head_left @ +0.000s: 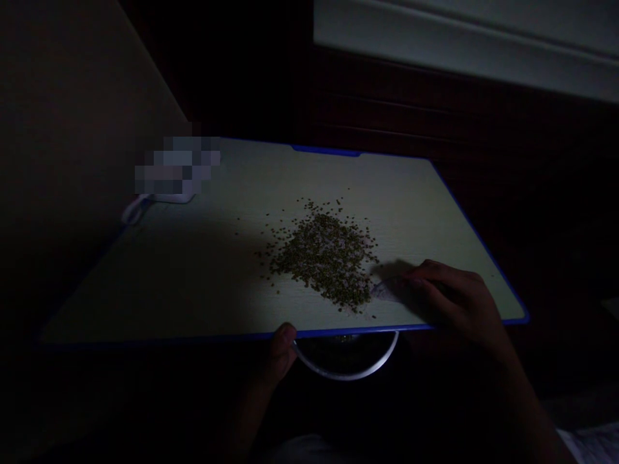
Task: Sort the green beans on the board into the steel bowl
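Observation:
A heap of small green-brown seeds or beans (322, 254), mixed with pale bits, lies on the pale board (232, 283) with a blue edge. My right hand (459, 299) is closed on a thin, pale or see-through piece with a curved edge (385, 290); its exact kind is hard to see in the dim light. The tip of that piece touches the heap's right front side. Below the board's front edge sits a round bowl (345, 376) with a shiny rim, partly covered by the board. My left hand (281, 351) grips the bowl's left rim, thumb up against the board edge.
A blurred-out white object (176, 174) with a strap or cord (135, 209) rests at the board's far left corner. Dark drawer fronts (411, 109) under a pale ledge (459, 45) stand behind. A wall (87, 96) rises at left.

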Motion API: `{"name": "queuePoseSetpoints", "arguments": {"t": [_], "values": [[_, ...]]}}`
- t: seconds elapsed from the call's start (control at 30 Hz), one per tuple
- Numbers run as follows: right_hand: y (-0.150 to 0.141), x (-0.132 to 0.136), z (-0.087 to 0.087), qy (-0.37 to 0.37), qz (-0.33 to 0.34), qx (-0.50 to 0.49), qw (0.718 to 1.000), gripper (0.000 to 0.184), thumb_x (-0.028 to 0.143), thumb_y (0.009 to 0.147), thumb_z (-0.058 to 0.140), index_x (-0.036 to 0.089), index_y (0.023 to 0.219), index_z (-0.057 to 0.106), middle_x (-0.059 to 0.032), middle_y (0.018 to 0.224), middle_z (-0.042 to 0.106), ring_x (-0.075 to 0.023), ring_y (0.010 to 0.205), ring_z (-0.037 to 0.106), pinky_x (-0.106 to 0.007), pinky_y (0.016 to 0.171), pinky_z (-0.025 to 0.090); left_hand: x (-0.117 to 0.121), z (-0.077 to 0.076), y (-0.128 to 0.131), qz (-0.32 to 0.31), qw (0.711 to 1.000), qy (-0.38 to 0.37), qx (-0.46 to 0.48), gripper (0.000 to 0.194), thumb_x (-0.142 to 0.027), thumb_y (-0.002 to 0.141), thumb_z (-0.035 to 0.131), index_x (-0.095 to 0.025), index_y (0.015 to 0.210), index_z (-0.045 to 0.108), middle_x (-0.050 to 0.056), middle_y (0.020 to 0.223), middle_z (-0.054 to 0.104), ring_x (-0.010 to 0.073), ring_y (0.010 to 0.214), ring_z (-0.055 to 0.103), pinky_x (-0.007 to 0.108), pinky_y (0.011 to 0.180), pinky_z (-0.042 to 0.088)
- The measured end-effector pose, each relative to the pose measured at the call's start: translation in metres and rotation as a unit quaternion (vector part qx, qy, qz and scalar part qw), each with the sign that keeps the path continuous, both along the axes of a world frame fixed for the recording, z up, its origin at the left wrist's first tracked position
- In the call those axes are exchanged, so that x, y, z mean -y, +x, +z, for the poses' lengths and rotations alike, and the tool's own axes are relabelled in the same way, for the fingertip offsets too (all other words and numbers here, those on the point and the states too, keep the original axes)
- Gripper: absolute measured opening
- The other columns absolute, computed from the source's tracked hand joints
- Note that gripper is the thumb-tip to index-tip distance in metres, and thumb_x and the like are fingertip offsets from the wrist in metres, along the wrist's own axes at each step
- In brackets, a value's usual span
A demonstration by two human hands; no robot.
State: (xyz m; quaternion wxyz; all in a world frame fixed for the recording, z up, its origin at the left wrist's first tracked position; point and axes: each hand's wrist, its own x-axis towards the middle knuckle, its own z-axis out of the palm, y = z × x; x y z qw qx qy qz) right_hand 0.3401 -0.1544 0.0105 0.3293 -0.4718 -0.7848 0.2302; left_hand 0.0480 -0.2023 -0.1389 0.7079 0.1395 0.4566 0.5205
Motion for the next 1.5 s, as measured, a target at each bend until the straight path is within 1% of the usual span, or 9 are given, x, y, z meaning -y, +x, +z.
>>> {"name": "queuePoseSetpoints", "arguments": {"t": [0.17,0.37,0.47,0.57,0.67,0.87,1.1,1.3,1.5], "values": [[-0.003,0.003,0.003,-0.028,0.022,-0.014,0.999,0.014,0.022,0.092,0.057,0.022,0.094,0.071,-0.0029,0.083,0.070,-0.0159,0.074,0.065,-0.027,0.063,0.048,0.001,-0.005,-0.003,-0.012,1.000,-0.008,0.009,0.037,-0.052,0.048,0.076,-0.025,0.050,0.052,0.001,0.047,0.052,0.0313,0.070,0.063,0.048,0.074,0.053],[-0.002,0.003,0.004,-0.018,0.043,-0.033,0.998,0.013,0.020,0.091,0.058,0.021,0.093,0.070,-0.0029,0.082,0.070,-0.0162,0.074,0.065,-0.028,0.063,0.048,0.000,0.003,-0.001,-0.013,1.000,0.001,0.004,0.039,-0.053,0.045,0.078,-0.026,0.048,0.050,0.003,0.048,0.054,0.0356,0.076,0.064,0.050,0.075,0.053],[-0.001,0.002,0.005,-0.018,0.050,-0.022,0.998,0.014,0.020,0.091,0.057,0.020,0.092,0.071,-0.0030,0.080,0.070,-0.0158,0.071,0.065,-0.027,0.061,0.047,0.000,0.001,-0.002,-0.026,1.000,0.008,-0.008,0.035,-0.052,0.049,0.076,-0.026,0.049,0.052,0.003,0.050,0.056,0.0306,0.065,0.062,0.049,0.070,0.053],[-0.001,0.003,0.005,-0.012,0.033,-0.009,0.999,0.013,0.021,0.091,0.058,0.020,0.090,0.071,-0.0031,0.081,0.070,-0.0154,0.071,0.065,-0.027,0.061,0.047,0.002,-0.003,-0.003,-0.025,0.999,0.014,-0.027,0.035,-0.051,0.051,0.074,-0.026,0.048,0.049,0.000,0.046,0.050,0.0239,0.054,0.055,0.045,0.063,0.053],[-0.001,0.003,0.004,-0.012,0.023,0.005,1.000,0.013,0.023,0.091,0.059,0.021,0.091,0.071,-0.0033,0.082,0.070,-0.0155,0.073,0.065,-0.027,0.062,0.047,0.003,-0.005,-0.003,-0.021,0.999,0.014,-0.030,0.037,-0.052,0.052,0.072,-0.026,0.049,0.047,-0.002,0.046,0.046,0.0212,0.052,0.051,0.043,0.059,0.052],[-0.001,0.002,0.003,-0.017,0.024,0.008,1.000,0.013,0.022,0.093,0.057,0.022,0.093,0.069,-0.0019,0.083,0.070,-0.0146,0.073,0.064,-0.027,0.063,0.047,0.001,-0.005,-0.003,-0.021,0.999,0.025,-0.032,0.041,-0.058,0.049,0.073,-0.025,0.049,0.049,-0.001,0.047,0.047,0.0226,0.053,0.052,0.044,0.059,0.051],[-0.002,0.003,0.003,-0.022,0.013,-0.001,1.000,0.012,0.021,0.093,0.057,0.022,0.094,0.070,-0.0020,0.083,0.069,-0.0149,0.073,0.064,-0.027,0.063,0.046,0.000,0.005,0.000,-0.016,1.000,0.019,-0.019,0.040,-0.056,0.046,0.077,-0.025,0.046,0.052,-0.001,0.042,0.048,0.0233,0.048,0.055,0.046,0.060,0.054],[-0.003,0.004,0.004,-0.013,0.033,-0.013,0.999,0.012,0.019,0.092,0.059,0.021,0.095,0.070,-0.0020,0.081,0.068,-0.0149,0.072,0.063,-0.026,0.062,0.045,0.000,0.002,0.000,-0.028,0.999,0.027,0.012,0.042,-0.059,0.045,0.077,-0.023,0.047,0.055,0.003,0.045,0.056,0.0311,0.063,0.065,0.047,0.068,0.056],[-0.001,0.003,0.004,-0.014,0.064,-0.015,0.998,0.014,0.016,0.092,0.058,0.021,0.096,0.070,-0.0025,0.084,0.069,-0.0151,0.075,0.064,-0.027,0.065,0.047,0.000,0.004,-0.001,-0.022,1.000,0.022,-0.004,0.039,-0.053,0.048,0.078,-0.024,0.046,0.052,0.002,0.048,0.058,0.0295,0.064,0.065,0.045,0.066,0.056]]}}
